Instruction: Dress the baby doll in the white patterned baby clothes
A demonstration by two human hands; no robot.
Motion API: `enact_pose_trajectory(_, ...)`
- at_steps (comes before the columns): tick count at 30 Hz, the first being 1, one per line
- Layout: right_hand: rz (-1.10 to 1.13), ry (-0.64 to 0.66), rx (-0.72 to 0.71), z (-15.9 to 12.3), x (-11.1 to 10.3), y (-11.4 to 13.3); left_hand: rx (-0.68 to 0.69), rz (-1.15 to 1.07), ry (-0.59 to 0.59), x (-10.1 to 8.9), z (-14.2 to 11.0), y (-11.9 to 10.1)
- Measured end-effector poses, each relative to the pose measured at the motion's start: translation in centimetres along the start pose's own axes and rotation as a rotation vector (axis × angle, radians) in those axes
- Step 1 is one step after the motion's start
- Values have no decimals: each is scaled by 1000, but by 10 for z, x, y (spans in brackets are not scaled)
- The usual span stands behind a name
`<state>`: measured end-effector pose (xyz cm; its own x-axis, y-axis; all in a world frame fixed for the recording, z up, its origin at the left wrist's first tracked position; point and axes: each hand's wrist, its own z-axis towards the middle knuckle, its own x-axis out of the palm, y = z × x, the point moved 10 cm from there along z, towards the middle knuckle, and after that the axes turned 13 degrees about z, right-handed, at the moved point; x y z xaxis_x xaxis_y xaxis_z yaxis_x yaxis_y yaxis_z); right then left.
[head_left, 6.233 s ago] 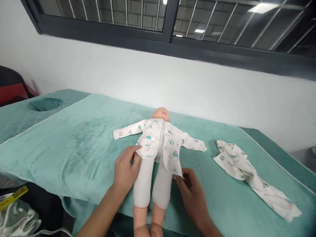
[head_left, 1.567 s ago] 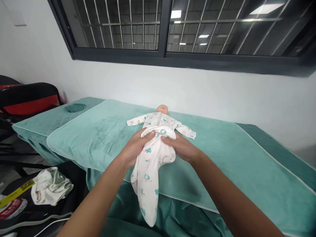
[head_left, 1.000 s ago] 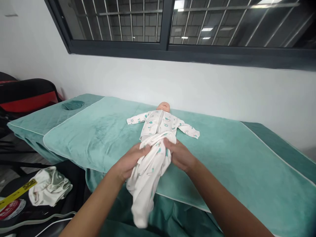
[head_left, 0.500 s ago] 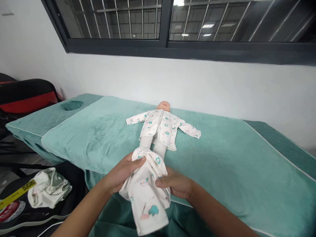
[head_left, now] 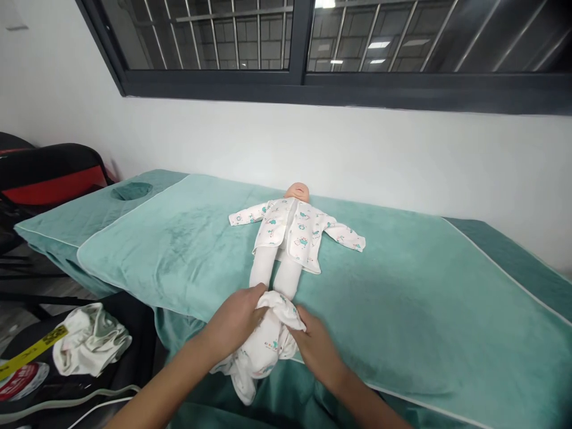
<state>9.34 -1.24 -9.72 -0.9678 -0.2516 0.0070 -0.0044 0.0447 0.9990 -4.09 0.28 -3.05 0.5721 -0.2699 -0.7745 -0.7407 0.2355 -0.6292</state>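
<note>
A baby doll [head_left: 297, 192] lies on its back on a green-covered bed, its head toward the wall. It wears a white printed jacket [head_left: 300, 229] with both sleeves spread out, and its white legs [head_left: 263, 267] point toward me. At the foot end, printed baby pants [head_left: 263, 348] are bunched up and hang over the bed's near edge. My left hand [head_left: 239, 316] grips the waist edge on the left, and my right hand [head_left: 313, 339] pinches the opposite side. The doll's feet are hidden behind the cloth and my hands.
The green bed cover [head_left: 402, 298] stretches to both sides, with a face hole [head_left: 131, 190] at the left end. A black chair [head_left: 129, 339] at the lower left bears a crumpled white cloth [head_left: 92, 339] and a yellow strip [head_left: 33, 351]. A window [head_left: 304, 77] is in the wall behind.
My hands have gathered the pants into a bunch, and the leg that hung down has been drawn up. Both hands now hold the waist edge by the doll's lower legs, which show more.
</note>
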Motion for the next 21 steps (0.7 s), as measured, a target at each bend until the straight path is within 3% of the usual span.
enact_pose_trajectory(4, 211, -27, 27, -1, -2, -2, 26, 57, 55, 8, 4, -11)
enact_pose_trajectory(11, 551, -259, -24, 15, -31, -5, 102, -139, 103, -5, 24, -28)
enact_pose_trajectory(17, 729, -364, -42, 38, -34, 0, 126, -95, -131, -23, 62, -27)
enact_pose_trajectory(21, 903, -304, -4, 51, -25, 0, 58, 118, -207, -23, 82, -26)
